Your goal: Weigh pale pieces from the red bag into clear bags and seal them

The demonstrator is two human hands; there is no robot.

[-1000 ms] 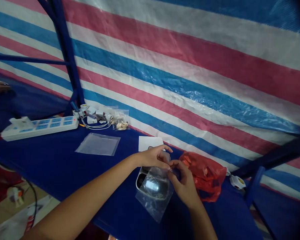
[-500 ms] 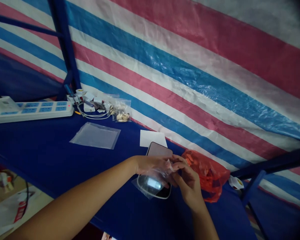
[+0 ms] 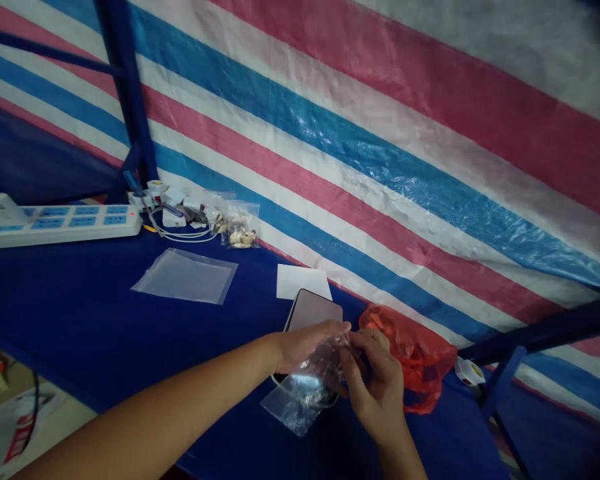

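Observation:
My left hand (image 3: 305,343) and my right hand (image 3: 375,383) meet over a small clear plastic bag (image 3: 300,397), both pinching its upper edge. The bag hangs down over a small digital scale (image 3: 310,313) with a brownish flat top that sits on the blue table (image 3: 80,320). A red plastic bag (image 3: 415,357) with small orange-red pieces lies just right of my right hand.
A flat clear bag (image 3: 185,277) and a white paper slip (image 3: 300,280) lie further back. A white power strip (image 3: 60,223), cables and small filled bags (image 3: 237,227) sit at the back left. A striped tarp (image 3: 380,133) forms the wall. A blue frame post (image 3: 127,100) stands left.
The view dropped, then steadied. Both hands lowered the clear bag from in front of the scale down onto it, and their grip on the bag's edge tightened.

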